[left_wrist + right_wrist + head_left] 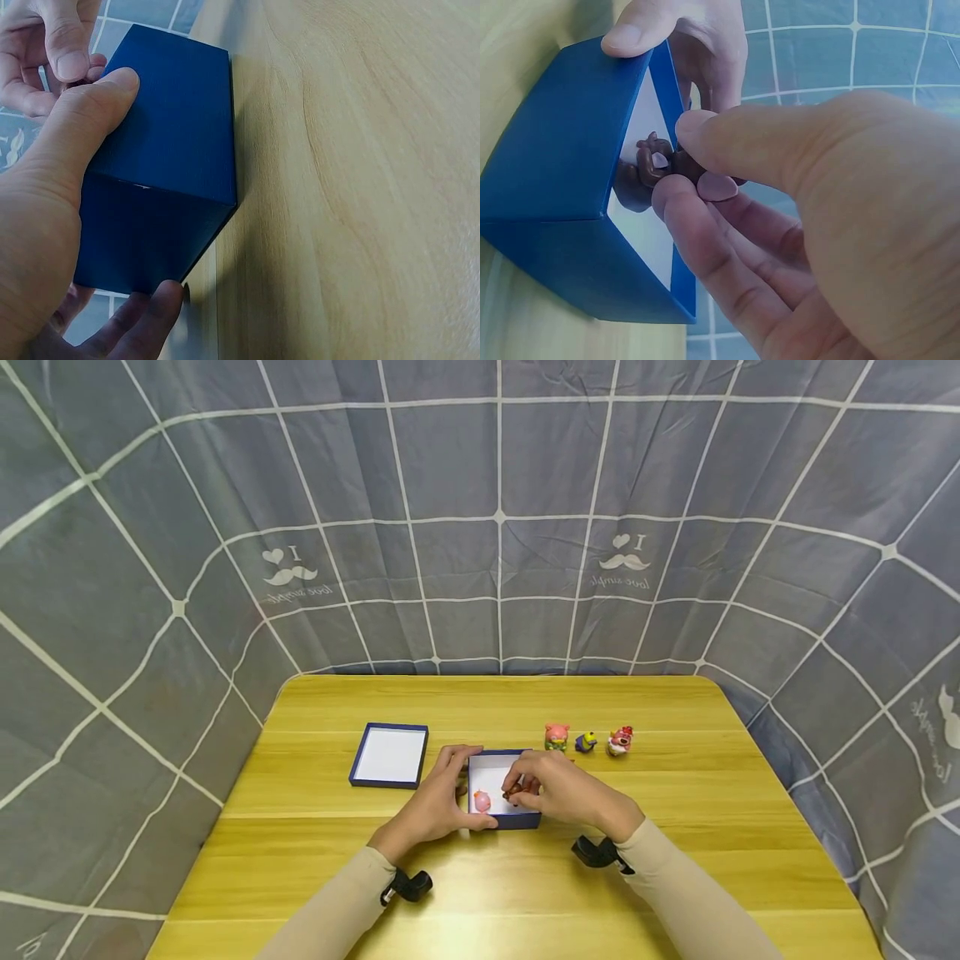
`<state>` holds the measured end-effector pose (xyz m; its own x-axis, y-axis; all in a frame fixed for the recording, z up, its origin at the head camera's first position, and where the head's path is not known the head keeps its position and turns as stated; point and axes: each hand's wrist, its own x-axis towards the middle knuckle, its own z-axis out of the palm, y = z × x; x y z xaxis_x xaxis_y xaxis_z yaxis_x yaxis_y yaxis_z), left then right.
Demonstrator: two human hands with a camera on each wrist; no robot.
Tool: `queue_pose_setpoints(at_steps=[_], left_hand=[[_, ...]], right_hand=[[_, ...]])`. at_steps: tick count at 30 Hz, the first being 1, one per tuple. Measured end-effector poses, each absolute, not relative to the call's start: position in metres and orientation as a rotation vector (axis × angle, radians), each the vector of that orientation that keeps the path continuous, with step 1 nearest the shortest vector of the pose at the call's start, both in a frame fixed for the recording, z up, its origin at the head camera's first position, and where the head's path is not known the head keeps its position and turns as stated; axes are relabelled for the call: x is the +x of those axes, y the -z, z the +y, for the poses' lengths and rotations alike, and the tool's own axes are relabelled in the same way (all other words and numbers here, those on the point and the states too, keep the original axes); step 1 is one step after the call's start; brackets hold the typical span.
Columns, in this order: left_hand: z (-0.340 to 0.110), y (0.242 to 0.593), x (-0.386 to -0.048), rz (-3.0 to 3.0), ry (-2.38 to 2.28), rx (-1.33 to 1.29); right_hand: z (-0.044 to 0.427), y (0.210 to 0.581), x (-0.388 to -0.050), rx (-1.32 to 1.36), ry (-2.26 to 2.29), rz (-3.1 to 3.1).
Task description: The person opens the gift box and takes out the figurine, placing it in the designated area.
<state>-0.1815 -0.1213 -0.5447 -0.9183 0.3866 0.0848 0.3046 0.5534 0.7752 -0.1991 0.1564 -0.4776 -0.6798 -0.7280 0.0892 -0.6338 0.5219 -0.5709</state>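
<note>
A blue box point(517, 822) with a white inside stands uncovered on the table. My left hand point(437, 800) grips its left end, the thumb on the near wall and fingers reaching round to the far side. Between thumb and fingertips my right hand point(558, 785) pinches a small dark brown figurine point(654, 166) at the box opening. Most of the figurine is hidden by the fingers in the head view. Inside the box, near the left thumb, lies a pink figurine point(482, 801) with an orange bit on top.
The box's blue-edged lid point(388, 755) lies left of the box, white inside up. Behind and right of the box stand a pink figurine in green point(557, 737), a yellow and blue figurine point(586, 742) and a red and pink figurine point(620, 741). A grey checked curtain point(465, 568) surrounds the wooden table point(495, 893).
</note>
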Motion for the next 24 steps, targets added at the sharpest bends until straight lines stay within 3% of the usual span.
queue_pose_setpoints(at_steps=[24], left_hand=[[-0.12,0.544,-0.181,2.672,-1.308,0.571]], right_hand=[[0.167,0.475,-0.197,-1.199,0.855,2.663]])
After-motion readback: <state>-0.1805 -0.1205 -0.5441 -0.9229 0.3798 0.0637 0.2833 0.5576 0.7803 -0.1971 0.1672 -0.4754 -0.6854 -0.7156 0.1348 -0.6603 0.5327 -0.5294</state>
